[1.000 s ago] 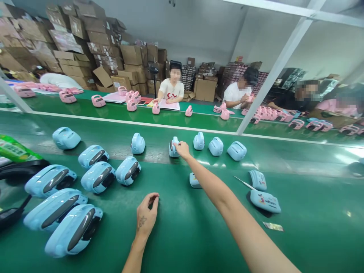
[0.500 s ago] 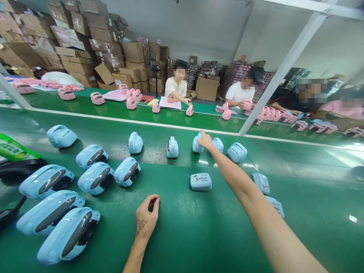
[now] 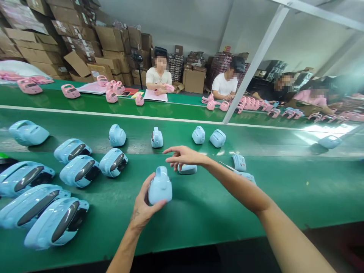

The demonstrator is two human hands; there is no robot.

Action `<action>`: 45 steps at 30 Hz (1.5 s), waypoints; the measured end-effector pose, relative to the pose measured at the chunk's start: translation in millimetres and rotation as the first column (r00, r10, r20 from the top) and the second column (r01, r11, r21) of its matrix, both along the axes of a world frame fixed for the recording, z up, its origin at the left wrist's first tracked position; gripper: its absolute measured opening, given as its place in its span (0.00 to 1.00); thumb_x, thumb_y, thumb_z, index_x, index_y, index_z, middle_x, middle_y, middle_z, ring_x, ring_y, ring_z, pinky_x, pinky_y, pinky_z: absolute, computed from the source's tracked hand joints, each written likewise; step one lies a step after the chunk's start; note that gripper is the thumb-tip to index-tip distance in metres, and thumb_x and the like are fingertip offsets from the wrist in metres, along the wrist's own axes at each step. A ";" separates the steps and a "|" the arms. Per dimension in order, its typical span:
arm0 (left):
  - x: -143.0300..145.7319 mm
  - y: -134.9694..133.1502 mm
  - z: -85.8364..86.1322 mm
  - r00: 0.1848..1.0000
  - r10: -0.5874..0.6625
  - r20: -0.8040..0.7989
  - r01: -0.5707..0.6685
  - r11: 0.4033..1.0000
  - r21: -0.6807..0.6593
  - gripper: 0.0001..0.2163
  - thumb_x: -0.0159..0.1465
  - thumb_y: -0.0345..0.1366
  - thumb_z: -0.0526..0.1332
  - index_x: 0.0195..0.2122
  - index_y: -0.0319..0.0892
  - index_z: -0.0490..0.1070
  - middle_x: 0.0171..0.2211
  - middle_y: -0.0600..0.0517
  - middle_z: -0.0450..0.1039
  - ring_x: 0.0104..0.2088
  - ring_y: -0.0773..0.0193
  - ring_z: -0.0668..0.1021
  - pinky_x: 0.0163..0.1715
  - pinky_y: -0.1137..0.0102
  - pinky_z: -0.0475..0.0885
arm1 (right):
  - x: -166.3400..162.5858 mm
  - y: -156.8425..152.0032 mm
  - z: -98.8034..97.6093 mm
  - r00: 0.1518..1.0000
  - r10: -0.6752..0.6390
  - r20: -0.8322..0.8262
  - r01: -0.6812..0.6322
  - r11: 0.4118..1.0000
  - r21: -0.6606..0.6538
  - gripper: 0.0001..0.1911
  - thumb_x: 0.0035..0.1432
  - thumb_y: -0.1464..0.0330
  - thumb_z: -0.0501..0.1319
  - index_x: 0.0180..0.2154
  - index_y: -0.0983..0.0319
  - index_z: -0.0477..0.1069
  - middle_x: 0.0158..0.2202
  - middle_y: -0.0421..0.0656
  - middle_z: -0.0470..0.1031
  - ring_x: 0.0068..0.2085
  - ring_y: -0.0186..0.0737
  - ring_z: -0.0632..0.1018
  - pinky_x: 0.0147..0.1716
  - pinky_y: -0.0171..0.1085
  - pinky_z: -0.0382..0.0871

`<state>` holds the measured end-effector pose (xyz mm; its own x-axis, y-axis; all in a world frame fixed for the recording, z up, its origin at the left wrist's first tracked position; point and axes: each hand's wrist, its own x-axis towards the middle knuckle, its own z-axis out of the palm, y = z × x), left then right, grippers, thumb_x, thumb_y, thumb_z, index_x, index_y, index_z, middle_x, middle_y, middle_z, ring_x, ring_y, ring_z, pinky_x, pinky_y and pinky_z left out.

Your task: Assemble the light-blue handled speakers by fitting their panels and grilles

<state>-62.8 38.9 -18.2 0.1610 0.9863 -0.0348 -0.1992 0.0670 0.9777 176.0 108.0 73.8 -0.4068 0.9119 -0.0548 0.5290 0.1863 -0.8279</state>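
My left hand (image 3: 144, 204) is wrapped around a light blue plastic housing with a loop handle on top (image 3: 160, 189), held upright just above the green table. Its thumb presses the lower front and the fingers go behind the left side. My right hand (image 3: 184, 155) hangs over the table to the upper right, fingers stretched out and apart, with nothing in it. Below it, partly covered by its fingers, lies a light blue panel with printing (image 3: 188, 169). Right of my forearm are a few more printed panels (image 3: 239, 163), one partly hidden.
Several blue housings with dark windows (image 3: 79, 170) are grouped at the left. More blue housings (image 3: 198, 135) stand along the belt (image 3: 136, 140) beyond. Across a white rail, co-workers (image 3: 159, 77) sit by pink housings (image 3: 111, 95). A white post (image 3: 256, 64) rises at the right.
The blue housing my right hand was touching on the belt is now in my left hand, near me. My right hand has drawn back and opened. The view has shifted right.
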 end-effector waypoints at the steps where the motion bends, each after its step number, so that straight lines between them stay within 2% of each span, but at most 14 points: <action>1: -7.3 -4.1 -8.3 0.995 0.016 0.095 -0.006 0.994 -0.106 0.38 0.40 0.34 0.79 0.56 0.49 0.76 0.62 0.45 0.72 0.65 0.36 0.68 0.61 0.50 0.69 | 10.7 3.1 -6.7 0.988 -0.041 0.151 0.029 0.997 0.078 0.26 0.58 0.58 0.68 0.57 0.59 0.73 0.34 0.42 0.83 0.32 0.39 0.83 0.31 0.34 0.74; 3: -21.7 -12.8 -22.3 0.940 0.093 0.327 0.014 0.950 -0.311 0.34 0.47 0.38 0.77 0.57 0.48 0.74 0.57 0.44 0.77 0.60 0.38 0.74 0.56 0.52 0.75 | 32.0 8.3 -22.8 0.903 -0.122 0.413 0.047 0.981 0.186 0.29 0.43 0.66 0.77 0.49 0.58 0.78 0.38 0.45 0.84 0.40 0.46 0.84 0.37 0.36 0.74; 5: -32.2 -20.6 -29.1 0.825 0.156 0.544 0.111 0.898 -0.426 0.30 0.55 0.43 0.72 0.60 0.50 0.72 0.54 0.44 0.79 0.57 0.40 0.78 0.55 0.48 0.75 | 47.4 9.4 -39.5 0.847 -0.134 0.514 0.037 0.980 0.194 0.29 0.32 0.74 0.79 0.42 0.59 0.81 0.38 0.46 0.84 0.42 0.52 0.83 0.38 0.38 0.73; 7: -37.6 -26.0 -29.4 0.702 0.177 0.690 0.211 0.873 -0.439 0.29 0.61 0.48 0.67 0.64 0.52 0.68 0.54 0.43 0.80 0.57 0.39 0.78 0.56 0.40 0.72 | 55.2 6.8 -52.8 0.838 -0.122 0.532 0.022 0.982 0.190 0.28 0.33 0.76 0.78 0.41 0.59 0.81 0.39 0.47 0.84 0.43 0.54 0.83 0.40 0.39 0.73; 9: -39.5 -28.0 -27.7 0.635 0.218 0.741 0.214 0.872 -0.440 0.29 0.64 0.51 0.63 0.65 0.54 0.66 0.54 0.43 0.79 0.56 0.38 0.79 0.55 0.36 0.70 | 57.6 3.1 -60.6 0.836 -0.113 0.537 -0.001 0.978 0.207 0.25 0.40 0.73 0.77 0.44 0.58 0.81 0.43 0.48 0.84 0.46 0.54 0.82 0.44 0.40 0.72; 15: -40.2 -23.6 -32.8 0.679 0.426 0.598 0.078 0.767 -0.636 0.25 0.67 0.48 0.61 0.64 0.49 0.67 0.49 0.41 0.82 0.47 0.46 0.84 0.50 0.44 0.77 | 56.9 -2.7 -63.6 0.863 -0.116 0.491 -0.023 0.963 0.268 0.26 0.53 0.69 0.72 0.54 0.61 0.77 0.53 0.50 0.81 0.55 0.53 0.78 0.56 0.43 0.67; 21: -40.6 -24.0 -38.2 0.654 0.401 0.642 0.078 0.808 -0.584 0.26 0.65 0.48 0.64 0.64 0.49 0.68 0.53 0.40 0.80 0.53 0.42 0.81 0.54 0.39 0.72 | 48.1 -9.2 -68.2 0.880 -0.215 0.424 0.077 0.944 0.320 0.24 0.66 0.62 0.61 0.62 0.56 0.70 0.61 0.46 0.75 0.59 0.48 0.76 0.59 0.45 0.67; 23: -44.0 -23.6 -39.6 0.642 0.378 0.667 0.097 0.823 -0.560 0.25 0.66 0.45 0.64 0.64 0.50 0.67 0.54 0.40 0.80 0.53 0.42 0.81 0.56 0.39 0.71 | 44.7 -11.4 -71.8 0.862 -0.261 0.436 0.115 0.936 0.332 0.26 0.64 0.63 0.62 0.62 0.59 0.69 0.60 0.50 0.74 0.58 0.50 0.75 0.58 0.46 0.67; 27: -51.4 -22.0 -42.8 0.635 0.372 0.677 0.097 0.831 -0.547 0.26 0.66 0.42 0.63 0.65 0.50 0.65 0.54 0.41 0.80 0.53 0.44 0.81 0.57 0.40 0.71 | 41.0 -14.0 -73.7 0.800 -0.308 0.514 0.122 0.924 0.364 0.31 0.53 0.67 0.69 0.58 0.70 0.71 0.56 0.60 0.74 0.56 0.60 0.72 0.57 0.52 0.65; 32: -53.8 -21.9 -44.9 0.629 0.361 0.689 0.088 0.847 -0.524 0.26 0.67 0.43 0.63 0.66 0.52 0.64 0.55 0.42 0.79 0.53 0.43 0.81 0.57 0.40 0.71 | 26.6 -11.2 -59.9 0.777 -0.237 0.583 0.007 0.930 0.368 0.32 0.48 0.67 0.72 0.56 0.68 0.73 0.52 0.58 0.73 0.52 0.59 0.71 0.55 0.51 0.65; 35: -55.9 -21.9 -44.9 0.622 0.352 0.699 0.086 0.857 -0.508 0.26 0.67 0.45 0.63 0.66 0.54 0.64 0.55 0.43 0.79 0.56 0.43 0.79 0.57 0.40 0.70 | -3.4 -8.2 -56.7 0.787 -0.200 0.584 -0.035 0.930 0.366 0.32 0.49 0.63 0.72 0.55 0.65 0.72 0.52 0.56 0.73 0.52 0.57 0.71 0.55 0.50 0.66; 38: -60.0 -21.1 -42.7 0.619 0.351 0.703 0.069 0.867 -0.493 0.27 0.66 0.47 0.63 0.67 0.55 0.64 0.55 0.44 0.79 0.57 0.43 0.78 0.58 0.40 0.70 | -44.1 -4.7 -65.3 0.809 -0.177 0.560 -0.039 0.935 0.352 0.30 0.51 0.61 0.72 0.55 0.63 0.72 0.52 0.53 0.73 0.50 0.55 0.73 0.53 0.48 0.68; 41: -66.1 -20.9 -37.5 0.606 0.365 0.707 0.056 0.867 -0.495 0.28 0.66 0.50 0.63 0.67 0.53 0.64 0.54 0.43 0.80 0.57 0.43 0.78 0.58 0.39 0.69 | -75.3 -1.5 -78.2 0.841 -0.183 0.510 0.006 0.944 0.331 0.30 0.50 0.64 0.72 0.54 0.64 0.71 0.52 0.54 0.72 0.47 0.52 0.76 0.48 0.46 0.71; 45: -75.3 -22.1 -30.5 0.586 0.424 0.691 -0.002 0.853 -0.522 0.28 0.67 0.49 0.62 0.67 0.50 0.64 0.51 0.41 0.81 0.51 0.43 0.82 0.56 0.39 0.72 | -86.3 -3.1 -84.8 0.889 -0.239 0.390 0.116 0.943 0.313 0.30 0.52 0.65 0.71 0.56 0.65 0.69 0.54 0.55 0.71 0.51 0.53 0.76 0.51 0.47 0.72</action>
<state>-138.1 16.9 -48.7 0.1209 0.8988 -0.4213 -0.9093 0.2705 0.3162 89.7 104.8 -11.0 -0.2314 0.9696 0.0793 0.8585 0.2419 -0.4521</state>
